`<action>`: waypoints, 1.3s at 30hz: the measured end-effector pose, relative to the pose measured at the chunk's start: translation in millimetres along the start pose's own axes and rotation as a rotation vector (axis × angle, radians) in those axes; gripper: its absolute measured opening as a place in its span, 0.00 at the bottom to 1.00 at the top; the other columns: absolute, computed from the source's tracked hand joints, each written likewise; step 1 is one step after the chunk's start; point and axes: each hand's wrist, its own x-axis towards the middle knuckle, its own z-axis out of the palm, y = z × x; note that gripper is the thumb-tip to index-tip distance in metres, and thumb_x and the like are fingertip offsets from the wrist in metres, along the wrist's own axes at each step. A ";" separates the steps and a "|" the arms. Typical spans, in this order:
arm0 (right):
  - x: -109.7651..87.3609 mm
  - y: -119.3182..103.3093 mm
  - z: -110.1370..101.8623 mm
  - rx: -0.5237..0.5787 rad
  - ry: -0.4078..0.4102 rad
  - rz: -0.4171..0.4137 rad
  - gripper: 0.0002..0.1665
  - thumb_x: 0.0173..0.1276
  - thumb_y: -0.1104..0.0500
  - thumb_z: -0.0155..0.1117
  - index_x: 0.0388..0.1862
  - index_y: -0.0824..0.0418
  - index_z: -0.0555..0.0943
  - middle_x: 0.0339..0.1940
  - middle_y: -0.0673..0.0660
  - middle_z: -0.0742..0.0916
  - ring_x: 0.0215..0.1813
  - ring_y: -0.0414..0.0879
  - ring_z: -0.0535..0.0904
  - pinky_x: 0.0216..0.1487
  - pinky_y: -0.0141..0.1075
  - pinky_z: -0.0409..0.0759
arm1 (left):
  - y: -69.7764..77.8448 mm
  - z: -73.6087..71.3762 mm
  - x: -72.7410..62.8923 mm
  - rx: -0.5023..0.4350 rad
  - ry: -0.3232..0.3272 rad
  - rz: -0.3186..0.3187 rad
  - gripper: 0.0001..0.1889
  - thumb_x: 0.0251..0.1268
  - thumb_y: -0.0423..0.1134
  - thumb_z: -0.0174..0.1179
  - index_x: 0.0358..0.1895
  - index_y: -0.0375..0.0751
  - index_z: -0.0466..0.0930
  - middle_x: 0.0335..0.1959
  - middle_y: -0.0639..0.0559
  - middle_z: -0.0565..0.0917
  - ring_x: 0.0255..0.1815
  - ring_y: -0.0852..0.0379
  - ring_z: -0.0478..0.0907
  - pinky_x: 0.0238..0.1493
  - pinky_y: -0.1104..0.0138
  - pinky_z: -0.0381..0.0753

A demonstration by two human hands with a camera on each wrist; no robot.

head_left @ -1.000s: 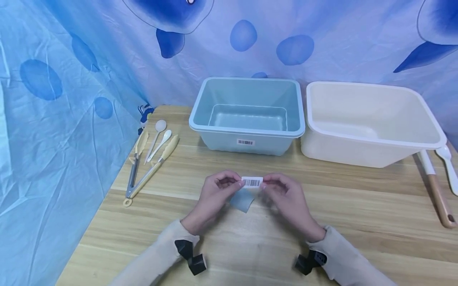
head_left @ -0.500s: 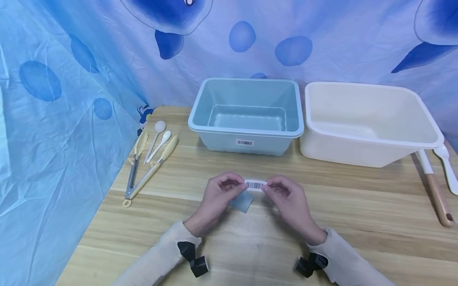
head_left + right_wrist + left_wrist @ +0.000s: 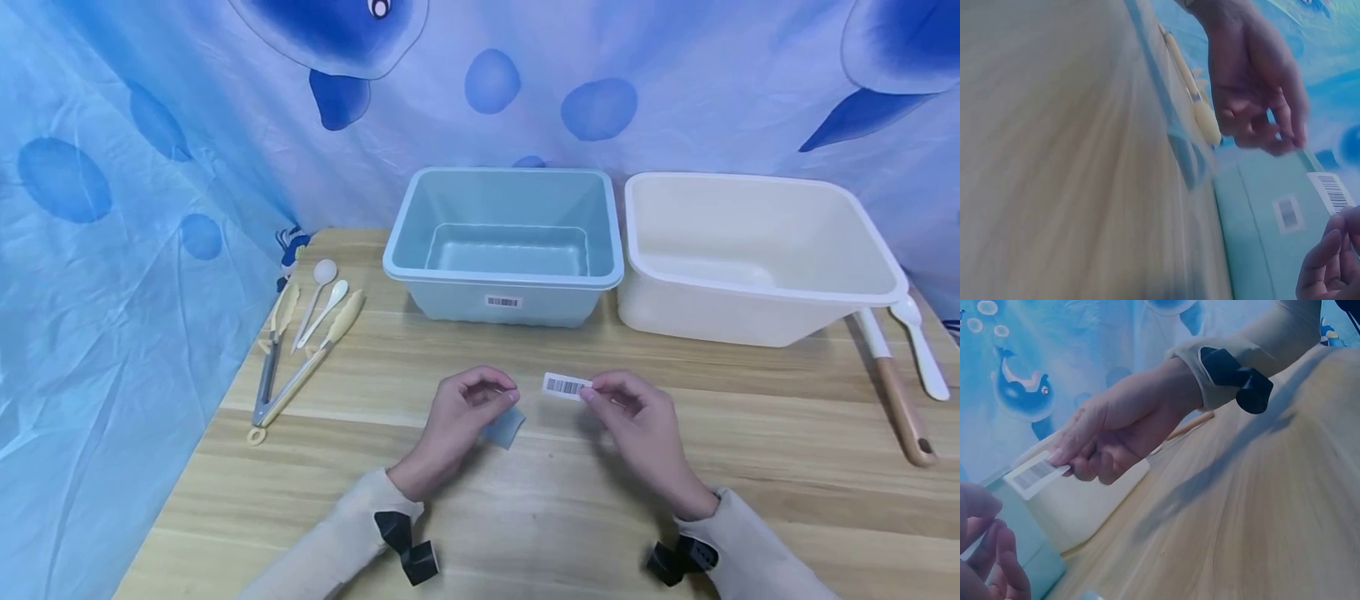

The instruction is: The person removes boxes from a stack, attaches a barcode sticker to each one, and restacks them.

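Observation:
In the head view a white barcode label (image 3: 564, 386) is pinched at its right end between the thumb and fingers of my right hand (image 3: 637, 425). Its left end is free, held above the table. My left hand (image 3: 457, 425) is apart from the label, to its left, with fingers curled and thumb tip close against the index finger; nothing shows between them. Beside the left fingers lies a small blue-grey piece of paper (image 3: 505, 428), partly hidden by the hand. The right wrist view shows the barcode label (image 3: 1332, 192) in the right fingers (image 3: 1322, 259).
Behind the hands stand a light-blue bin (image 3: 502, 275) with its own barcode sticker (image 3: 503, 302) and a white bin (image 3: 757, 312). Tongs (image 3: 300, 379) and two small spoons (image 3: 325, 272) lie on the left. A wooden-handled utensil (image 3: 896, 400) and a white utensil (image 3: 926, 358) lie on the right.
My left hand has let go of the label's left end. The right hand has moved to the right with the label, leaving a gap between the hands.

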 end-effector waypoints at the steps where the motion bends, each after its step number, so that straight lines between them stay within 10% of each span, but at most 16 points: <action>1: 0.0 1.1 -4.8 -0.010 0.013 0.005 0.04 0.64 0.66 0.66 0.37 0.66 0.82 0.35 0.48 0.85 0.29 0.36 0.79 0.26 0.28 0.78 | 0.0 1.8 1.5 0.007 -0.006 -0.004 0.07 0.59 0.29 0.64 0.41 0.33 0.82 0.33 0.54 0.84 0.32 0.62 0.79 0.32 0.74 0.74; 13: -2.6 5.8 -47.8 -0.094 0.135 0.041 0.05 0.64 0.66 0.66 0.37 0.68 0.82 0.30 0.51 0.86 0.26 0.37 0.79 0.24 0.26 0.77 | 5.4 64.8 37.7 0.208 -0.157 0.215 0.06 0.60 0.33 0.65 0.40 0.38 0.85 0.37 0.46 0.87 0.33 0.63 0.80 0.35 0.71 0.82; 25: 3.8 4.9 -85.1 -0.163 0.195 0.010 0.06 0.65 0.66 0.65 0.39 0.69 0.81 0.27 0.44 0.86 0.26 0.38 0.81 0.24 0.26 0.79 | 11.1 117.5 65.7 0.182 -0.246 0.305 0.04 0.58 0.30 0.66 0.36 0.35 0.83 0.36 0.43 0.86 0.33 0.65 0.78 0.39 0.71 0.82; 39: 36.6 26.7 -136.6 -0.305 0.311 -0.038 0.09 0.66 0.66 0.63 0.42 0.71 0.83 0.26 0.30 0.81 0.27 0.26 0.78 0.24 0.19 0.75 | 7.8 194.2 109.9 0.197 -0.074 0.329 0.03 0.58 0.31 0.65 0.36 0.39 0.84 0.33 0.49 0.86 0.23 0.72 0.76 0.26 0.77 0.79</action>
